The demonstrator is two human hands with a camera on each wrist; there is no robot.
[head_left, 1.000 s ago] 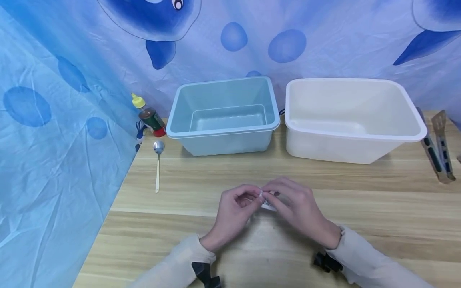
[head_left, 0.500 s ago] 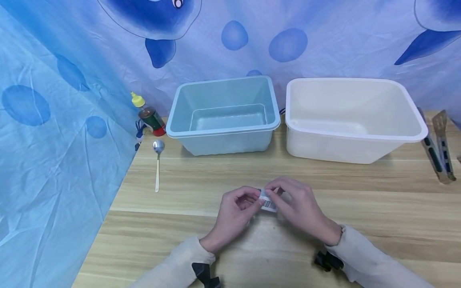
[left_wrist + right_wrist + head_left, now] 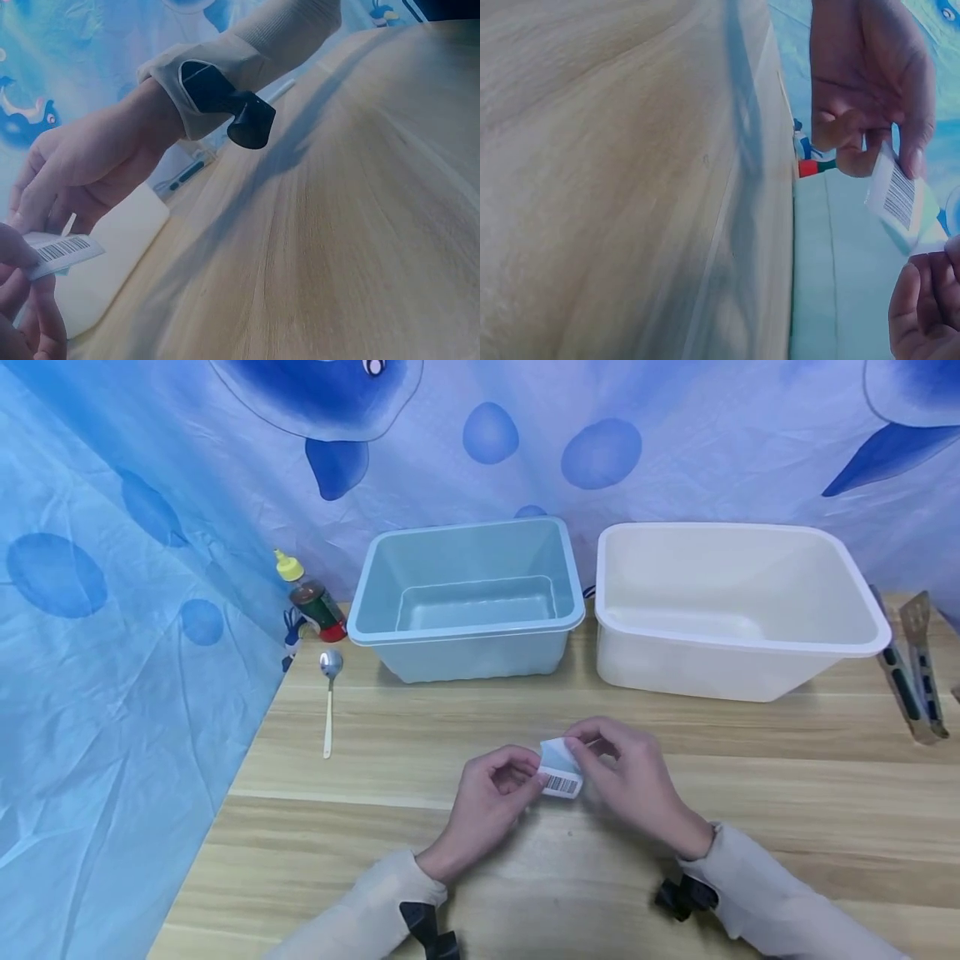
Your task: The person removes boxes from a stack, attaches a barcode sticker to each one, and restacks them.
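Note:
Between my two hands is a small, flat white packet with a barcode, held a little above the wooden table. My left hand pinches its left edge between thumb and fingers. Thumb and fingertips of my right hand pinch the upper right corner of a pale flap that stands up from the barcode part. In the right wrist view the barcode side of the packet hangs below my left thumb, with the flap stretched toward my right hand. The left wrist view shows the packet from its edge.
A light blue bin and a white bin stand at the back. A spoon lies at left, near a yellow-capped bottle. Metal tongs lie at the right. A blue printed curtain surrounds the table.
My right hand has moved slightly up and right, pulling the flap away from my left hand. More of the packet and its barcode shows. My left hand has stayed nearly still.

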